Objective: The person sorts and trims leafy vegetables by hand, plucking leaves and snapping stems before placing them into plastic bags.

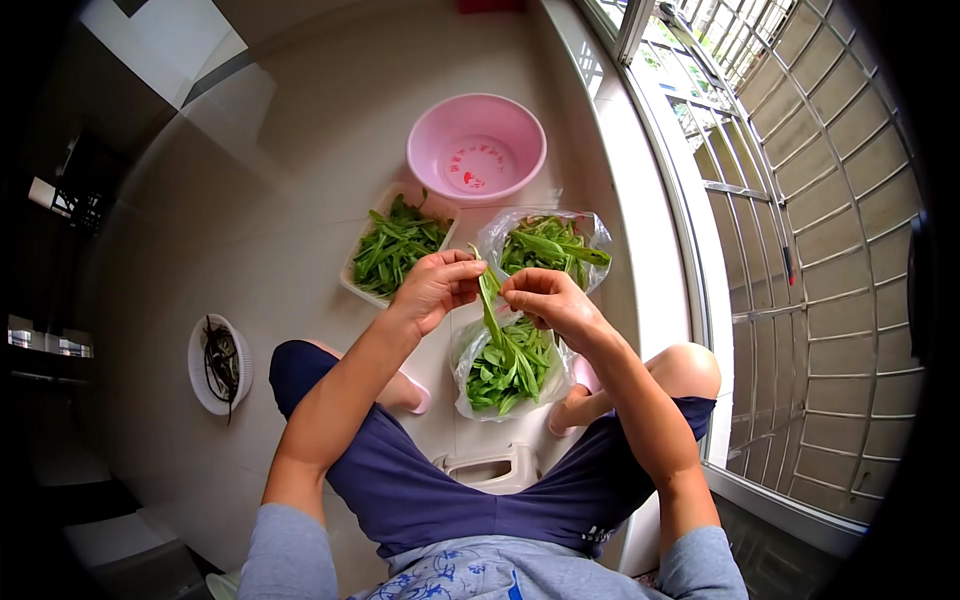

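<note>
My left hand (438, 289) pinches the upper end of a long green leafy stem (490, 300), which hangs down between my hands. My right hand (556, 304) is closed with thumb and fingertips against the same stem, just to its right. Below them a clear plastic bag (463, 378) full of green leaves lies between my feet. Beyond my right hand stands another plastic bag (598, 229) with leafy stems. Past my left hand, a pale rectangular tray (352, 279) holds more leaves.
A pink basin (525, 160) with red printing stands farther ahead. At the left is a white basket (208, 392) with dark, thin stems. Below, a light plastic stool (487, 468) shows between my legs. A window ledge (655, 200) and metal bars line the right.
</note>
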Demonstrator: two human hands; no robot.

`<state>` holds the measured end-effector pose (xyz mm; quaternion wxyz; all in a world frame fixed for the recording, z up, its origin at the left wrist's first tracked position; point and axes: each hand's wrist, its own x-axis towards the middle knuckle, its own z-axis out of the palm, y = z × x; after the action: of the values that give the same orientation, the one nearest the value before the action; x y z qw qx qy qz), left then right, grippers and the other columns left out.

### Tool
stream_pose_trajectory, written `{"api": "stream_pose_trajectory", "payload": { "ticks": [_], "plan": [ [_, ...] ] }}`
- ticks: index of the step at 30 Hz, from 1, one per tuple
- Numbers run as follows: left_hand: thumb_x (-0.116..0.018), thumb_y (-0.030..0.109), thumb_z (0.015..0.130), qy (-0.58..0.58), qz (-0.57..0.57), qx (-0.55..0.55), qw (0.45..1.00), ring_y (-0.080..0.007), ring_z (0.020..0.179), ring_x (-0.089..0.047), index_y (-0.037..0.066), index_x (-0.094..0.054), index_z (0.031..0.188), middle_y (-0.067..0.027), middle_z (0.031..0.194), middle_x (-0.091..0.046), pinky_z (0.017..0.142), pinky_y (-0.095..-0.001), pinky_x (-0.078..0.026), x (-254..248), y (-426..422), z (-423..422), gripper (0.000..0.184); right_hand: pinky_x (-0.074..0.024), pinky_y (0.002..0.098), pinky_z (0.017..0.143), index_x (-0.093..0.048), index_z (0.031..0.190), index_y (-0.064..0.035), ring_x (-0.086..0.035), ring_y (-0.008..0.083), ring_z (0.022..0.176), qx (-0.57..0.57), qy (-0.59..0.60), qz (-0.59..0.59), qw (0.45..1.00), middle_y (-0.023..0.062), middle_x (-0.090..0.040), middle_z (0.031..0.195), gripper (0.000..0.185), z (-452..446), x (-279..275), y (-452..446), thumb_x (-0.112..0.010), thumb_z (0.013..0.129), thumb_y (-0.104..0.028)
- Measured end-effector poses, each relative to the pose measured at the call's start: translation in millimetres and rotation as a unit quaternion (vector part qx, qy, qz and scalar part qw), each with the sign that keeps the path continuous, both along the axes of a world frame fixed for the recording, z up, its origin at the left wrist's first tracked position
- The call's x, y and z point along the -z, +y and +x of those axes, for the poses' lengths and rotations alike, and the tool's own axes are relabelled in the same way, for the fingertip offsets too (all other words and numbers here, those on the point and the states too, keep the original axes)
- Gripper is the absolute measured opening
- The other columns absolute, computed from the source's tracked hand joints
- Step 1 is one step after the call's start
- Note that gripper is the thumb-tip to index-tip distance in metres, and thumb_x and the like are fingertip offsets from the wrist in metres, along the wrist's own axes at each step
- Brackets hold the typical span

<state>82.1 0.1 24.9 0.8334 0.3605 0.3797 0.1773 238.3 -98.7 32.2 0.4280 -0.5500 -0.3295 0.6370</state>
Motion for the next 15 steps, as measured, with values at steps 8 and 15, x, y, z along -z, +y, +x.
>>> {"api": "stream_pose_trajectory", "payload": {
  "ticks": [8,15],
  "plan": [
    [-0.061,0.012,0.07,0.044,0.145,0.007,0.988,-0.0071,0.059,-0.051,0.006,-0.055,0.076,0.0002,0.068,-0.055,0.056,-0.0198,-0.041,0,-7,5,0.01,-0.0405,0.0244,0.055,-0.059,0.075,-0.0003,-0.051,0.0122,0.06,0.104,-0.204,0.261,0.938,0.0073,-0.056,0.068,0.012,-7,11,3,-0.06,0.067,-0.01],
    [-0.057,0.013,0.074,0.028,0.075,0.039,0.996,-0.0089,0.061,-0.053,0.007,-0.053,0.082,-0.0017,0.072,-0.056,0.06,-0.0215,-0.043,3,-6,4,0.011,-0.0426,0.0261,0.056,-0.06,0.075,0.0009,-0.053,0.0129,0.058,0.038,-0.27,0.169,0.947,0.011,-0.058,0.066,0.018,-12,-2,0,-0.062,0.066,-0.015]
  ]
}}
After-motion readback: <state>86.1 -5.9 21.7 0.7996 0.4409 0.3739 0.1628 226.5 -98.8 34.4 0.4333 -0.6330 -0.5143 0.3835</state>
